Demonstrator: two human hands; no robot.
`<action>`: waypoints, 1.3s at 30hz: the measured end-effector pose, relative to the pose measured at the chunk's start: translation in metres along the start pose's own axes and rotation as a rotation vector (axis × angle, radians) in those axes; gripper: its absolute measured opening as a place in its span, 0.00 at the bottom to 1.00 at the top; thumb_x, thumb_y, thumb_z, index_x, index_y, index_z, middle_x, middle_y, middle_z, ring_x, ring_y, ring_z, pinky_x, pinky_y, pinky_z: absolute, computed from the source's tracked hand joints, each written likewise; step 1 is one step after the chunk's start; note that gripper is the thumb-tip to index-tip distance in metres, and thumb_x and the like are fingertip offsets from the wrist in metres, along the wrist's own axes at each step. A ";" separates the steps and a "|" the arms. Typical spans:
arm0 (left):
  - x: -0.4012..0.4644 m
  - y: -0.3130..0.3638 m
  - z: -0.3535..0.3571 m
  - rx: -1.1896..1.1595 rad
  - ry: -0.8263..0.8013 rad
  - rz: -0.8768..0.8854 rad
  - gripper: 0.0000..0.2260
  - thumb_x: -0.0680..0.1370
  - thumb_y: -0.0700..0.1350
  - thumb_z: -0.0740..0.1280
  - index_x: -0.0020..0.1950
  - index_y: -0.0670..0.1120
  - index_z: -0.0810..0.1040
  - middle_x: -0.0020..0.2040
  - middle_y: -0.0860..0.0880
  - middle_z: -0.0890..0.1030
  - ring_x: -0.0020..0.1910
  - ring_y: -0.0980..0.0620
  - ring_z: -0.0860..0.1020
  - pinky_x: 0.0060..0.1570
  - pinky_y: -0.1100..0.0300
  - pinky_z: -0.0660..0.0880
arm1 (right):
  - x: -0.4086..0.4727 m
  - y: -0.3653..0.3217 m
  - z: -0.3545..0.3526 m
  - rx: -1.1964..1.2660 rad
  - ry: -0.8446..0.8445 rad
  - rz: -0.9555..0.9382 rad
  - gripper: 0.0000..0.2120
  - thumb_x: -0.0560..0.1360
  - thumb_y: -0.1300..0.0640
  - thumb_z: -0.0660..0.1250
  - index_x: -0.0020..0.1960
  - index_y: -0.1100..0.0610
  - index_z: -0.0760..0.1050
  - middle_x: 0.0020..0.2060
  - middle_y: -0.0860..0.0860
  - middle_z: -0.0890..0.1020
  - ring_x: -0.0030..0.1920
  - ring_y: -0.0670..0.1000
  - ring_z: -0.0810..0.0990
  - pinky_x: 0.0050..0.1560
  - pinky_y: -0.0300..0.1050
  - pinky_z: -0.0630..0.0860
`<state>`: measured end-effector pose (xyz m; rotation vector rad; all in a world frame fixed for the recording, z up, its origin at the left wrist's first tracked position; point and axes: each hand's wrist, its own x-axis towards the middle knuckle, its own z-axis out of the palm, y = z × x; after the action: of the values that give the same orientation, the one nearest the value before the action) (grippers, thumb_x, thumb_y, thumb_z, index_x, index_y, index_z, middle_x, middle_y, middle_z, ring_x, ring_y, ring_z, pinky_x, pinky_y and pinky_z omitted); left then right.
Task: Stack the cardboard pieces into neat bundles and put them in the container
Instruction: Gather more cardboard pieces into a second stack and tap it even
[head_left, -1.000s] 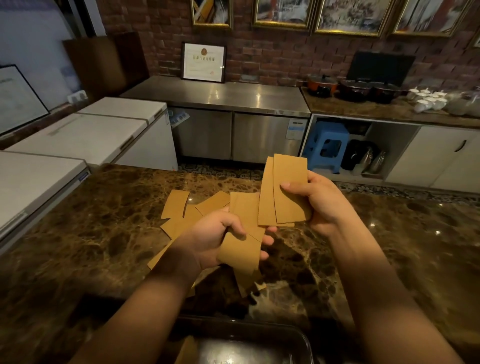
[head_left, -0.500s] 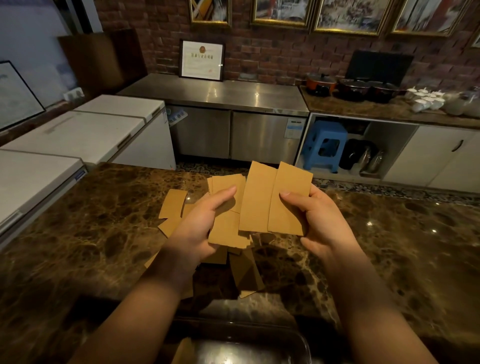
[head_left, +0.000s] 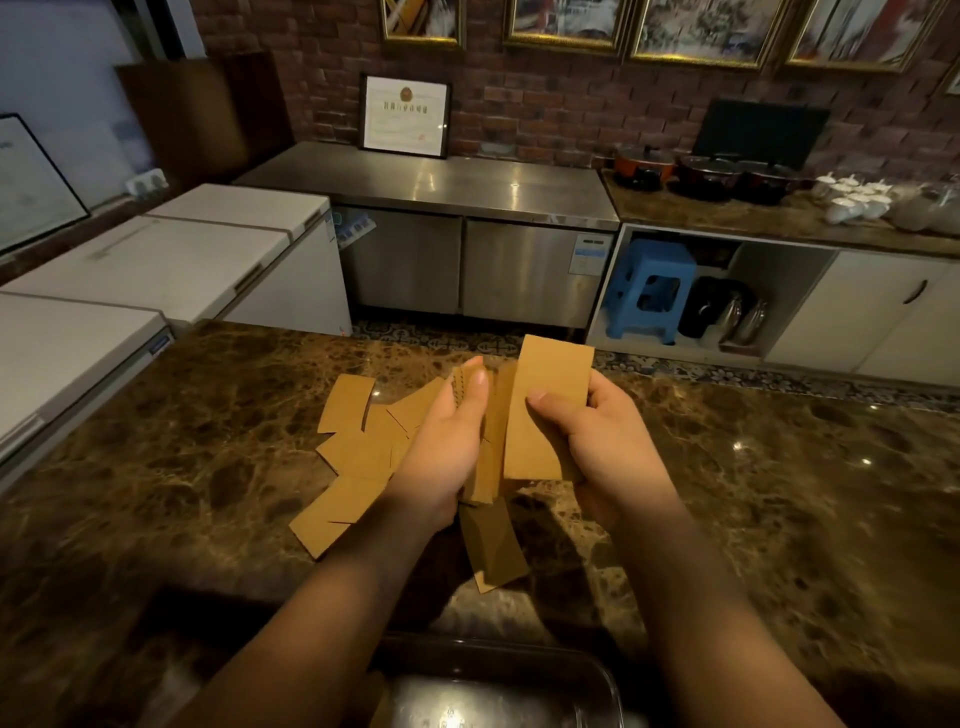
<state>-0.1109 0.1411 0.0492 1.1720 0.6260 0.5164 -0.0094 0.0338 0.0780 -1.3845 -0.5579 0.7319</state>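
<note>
Cardboard pieces (head_left: 540, 415), brown and rectangular, are gathered into an upright bundle held between both hands above the brown marble counter (head_left: 779, 493). The right hand (head_left: 608, 447) grips the bundle from the right, thumb laid across the near face of the front piece and fingers curled behind it. The left hand (head_left: 447, 452) presses in from the left, thumb upright along the bundle's left edge, where the corrugated ends of several pieces show; its fingers are hidden behind the cardboard, so how they lie cannot be told.

More loose pieces (head_left: 353, 452) lie scattered flat on the counter to the left of the hands, overlapping one another, and another loose piece (head_left: 491, 545) lies just near of the bundle, between the forearms.

The container (head_left: 597, 675), dark with a rounded rim, sits at the near edge of the view beneath the forearms.

Beyond the counter stand white chest freezers (head_left: 156, 260) on the left, a steel cabinet (head_left: 457, 197) at the far wall, and a blue stool (head_left: 649, 280) in an open shelf to the right.
</note>
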 end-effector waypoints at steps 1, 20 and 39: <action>-0.002 0.001 0.003 -0.036 -0.026 -0.062 0.14 0.81 0.63 0.57 0.62 0.61 0.74 0.44 0.56 0.88 0.42 0.58 0.86 0.32 0.63 0.80 | -0.001 0.001 0.002 0.032 -0.004 0.033 0.09 0.79 0.59 0.68 0.57 0.50 0.79 0.46 0.47 0.88 0.47 0.48 0.87 0.45 0.47 0.83; 0.001 0.005 -0.018 -0.425 -0.031 -0.238 0.23 0.79 0.62 0.61 0.47 0.45 0.88 0.46 0.40 0.87 0.39 0.44 0.85 0.38 0.50 0.83 | -0.004 -0.002 -0.017 0.660 -0.069 0.355 0.31 0.81 0.38 0.53 0.64 0.61 0.79 0.59 0.63 0.84 0.53 0.61 0.86 0.53 0.60 0.82; -0.003 0.004 -0.012 -0.343 -0.047 -0.302 0.15 0.79 0.57 0.67 0.51 0.49 0.87 0.47 0.41 0.88 0.42 0.42 0.87 0.43 0.49 0.81 | -0.003 0.019 0.000 0.218 0.073 0.226 0.19 0.73 0.67 0.73 0.60 0.53 0.75 0.44 0.54 0.88 0.43 0.51 0.88 0.39 0.47 0.83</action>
<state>-0.1215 0.1490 0.0503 0.7471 0.6316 0.3215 -0.0141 0.0323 0.0595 -1.2760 -0.2577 0.8925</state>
